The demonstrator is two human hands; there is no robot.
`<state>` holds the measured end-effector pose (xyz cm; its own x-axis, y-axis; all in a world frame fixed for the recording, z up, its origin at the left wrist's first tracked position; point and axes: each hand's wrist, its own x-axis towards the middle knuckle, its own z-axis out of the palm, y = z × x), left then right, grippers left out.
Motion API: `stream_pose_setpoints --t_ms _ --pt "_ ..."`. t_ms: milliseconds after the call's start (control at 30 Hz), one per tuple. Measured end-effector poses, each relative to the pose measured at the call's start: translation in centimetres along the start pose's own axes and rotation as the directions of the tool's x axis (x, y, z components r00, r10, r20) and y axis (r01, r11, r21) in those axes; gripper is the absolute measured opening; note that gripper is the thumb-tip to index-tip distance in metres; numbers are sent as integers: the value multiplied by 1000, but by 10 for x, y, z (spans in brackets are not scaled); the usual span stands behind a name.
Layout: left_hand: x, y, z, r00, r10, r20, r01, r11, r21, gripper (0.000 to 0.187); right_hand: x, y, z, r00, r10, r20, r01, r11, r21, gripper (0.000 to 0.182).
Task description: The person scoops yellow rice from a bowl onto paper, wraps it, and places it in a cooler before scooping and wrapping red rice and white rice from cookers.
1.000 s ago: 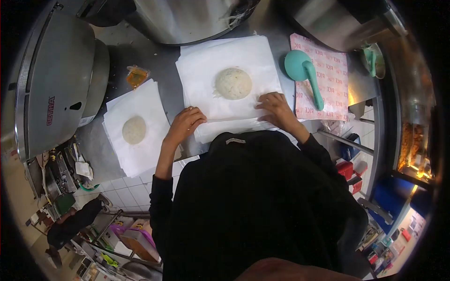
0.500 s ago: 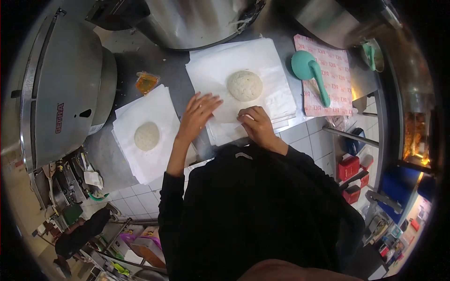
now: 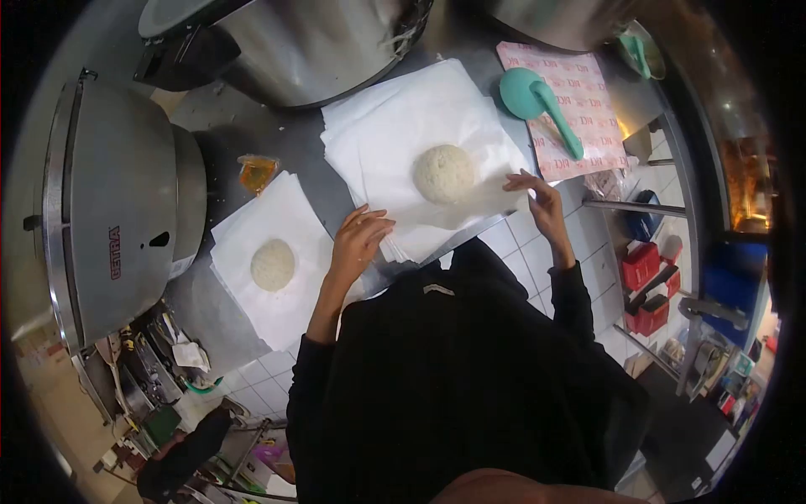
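A rounded mound of cooked rice (image 3: 445,175) sits on the top sheet of a stack of white paper (image 3: 403,101). At the sheet's right corner, my right hand (image 3: 541,206) pinches the paper between thumb and fingers. Over on the left edge, my left hand (image 3: 361,244) has its fingers bent round the sheet's near corner; its thumb is mostly hidden. Further left, a second rice mound (image 3: 273,265) lies on another pile of white paper (image 3: 290,210), touched by neither hand.
A green rice scoop (image 3: 525,94) rests on pink printed paper (image 3: 579,92) at the right. Large metal pots (image 3: 311,50) stand along the back, and a grey GETRA cooker (image 3: 126,202) at the left. A small orange sauce packet (image 3: 257,174) lies behind the left pile. Another person (image 3: 189,458) is at lower left.
My right hand has moved right, drawing the sheet's corner outward. My left hand has come down from above the paper to its left edge. The camera view has shifted slightly.
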<state>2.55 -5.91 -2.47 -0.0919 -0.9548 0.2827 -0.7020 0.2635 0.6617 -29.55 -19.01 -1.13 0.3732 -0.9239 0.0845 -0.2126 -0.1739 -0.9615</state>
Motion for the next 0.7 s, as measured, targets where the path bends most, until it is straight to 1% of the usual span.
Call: stream_pose_setpoints --t_ms 33,67,100,133,167,200,233,267,300,333,367,400,433,467,500,567,600,633,700 --pt "8 4 -2 993 -83 -80 74 992 -101 19 7 6 5 987 151 -58 -144 982 119 4" --pt "25 7 3 914 -391 -110 377 918 -126 18 9 10 10 947 308 -92 -277 928 249 7" --pt "53 13 5 740 -660 -132 641 751 -160 18 17 -3 20 922 362 -136 -315 908 278 13" --pt "61 1 13 784 -599 -160 566 797 -212 18 18 0 20 896 418 -150 -375 893 248 9" --pt "60 -4 17 804 -570 -172 556 822 -122 19 21 6 19 869 466 -168 -428 877 216 7" --pt "58 0 16 824 -538 -178 542 840 -30 21 21 12 21 898 364 -248 -354 931 85 6" --pt "57 8 14 843 -508 -178 525 849 62 23 16 15 28 915 254 -314 -285 957 -54 9" --pt "58 21 21 853 -202 -481 349 906 238 26 11 17 33 923 140 -359 -222 955 -198 13" --pt "57 33 25 919 -43 -391 207 898 387 26 11 6 41 920 -203 -335 -3 851 -524 25" --pt "54 45 30 955 105 -276 54 855 516 27 11 -1 49 921 -326 -213 178 839 -515 28" --pt "53 53 36 962 234 -139 -101 781 617 28 10 5 52 914 -392 108 396 801 -450 35" --pt "52 56 49 984 166 -66 -100 818 567 28 15 -23 61 841 -457 290 540 738 -404 39" --pt "51 57 58 995 104 8 -94 849 519 29 18 -43 65 803 -417 426 583 698 -415 44" --pt "53 57 56 997 81 9 -74 852 518 28 21 -41 69 807 -382 449 577 672 -464 44" --pt "50 50 55 996 -5 -87 41 911 410 28 24 -39 70 813 -345 469 569 643 -512 45" --pt "42 27 49 943 -210 -257 251 958 140 28 36 -41 64 812 -262 522 523 724 -450 48" --pt "46 30 34 868 -434 -243 445 895 -9 26 41 -44 62 806 -221 549 494 762 -418 49" --pt "55 38 11 751 -631 -195 613 776 -149 25 48 -54 64 800 -319 507 527 779 -340 47" --pt "49 37 -12 657 -754 -5 736 642 -214 26 62 -83 80 771 -495 400 597 782 -182 42"
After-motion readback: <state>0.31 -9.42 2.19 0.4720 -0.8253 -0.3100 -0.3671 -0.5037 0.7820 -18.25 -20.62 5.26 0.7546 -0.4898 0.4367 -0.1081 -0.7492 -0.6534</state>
